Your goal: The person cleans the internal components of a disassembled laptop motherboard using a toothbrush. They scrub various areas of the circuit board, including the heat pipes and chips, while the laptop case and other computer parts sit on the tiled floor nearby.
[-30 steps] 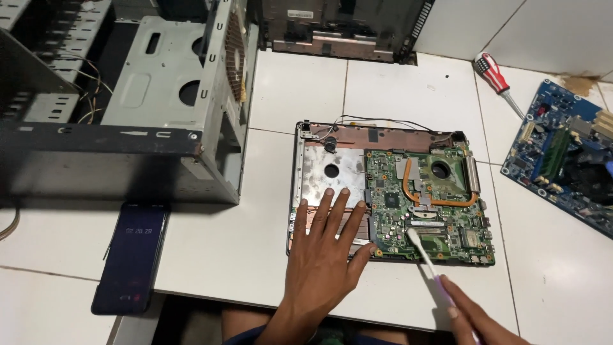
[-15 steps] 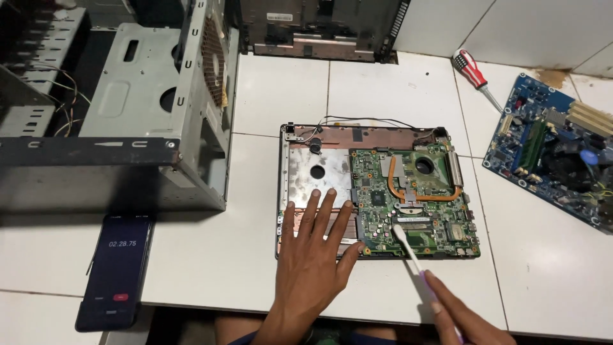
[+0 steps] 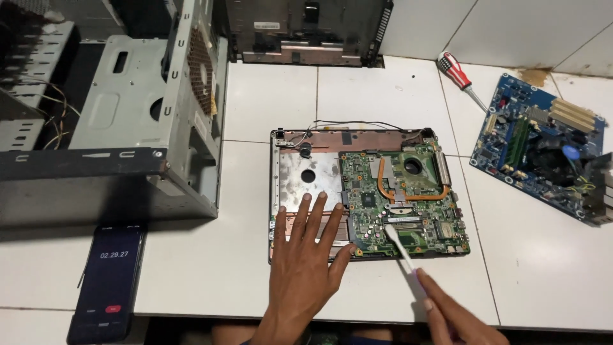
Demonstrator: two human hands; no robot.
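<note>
Opened laptop base lies flat on the white tiled tabletop, its green motherboard exposed on the right half, copper heat pipe curving across the upper part.

Left hand: fingers spread, palm down, pressing on the bare metal plate at the laptop base's lower left; nothing gripped.
Right hand: pinches the handle of a white brush, whose head touches the motherboard near its lower edge.

Risks, as judged:
- Bristles could snag small surface parts or a connector if the stroke is hard.
- Left fingertips lie just beside the board edge; a slip would put skin on the components.
- Thin black wires loop loose behind the laptop base and could be caught and pulled.

Surroundings, relative to the laptop base: desktop case to the left, close; black phone with a running timer to the lower left; red-handled screwdriver to the upper right; blue motherboard to the right; another dark chassis behind. None obstructs the brush.
</note>
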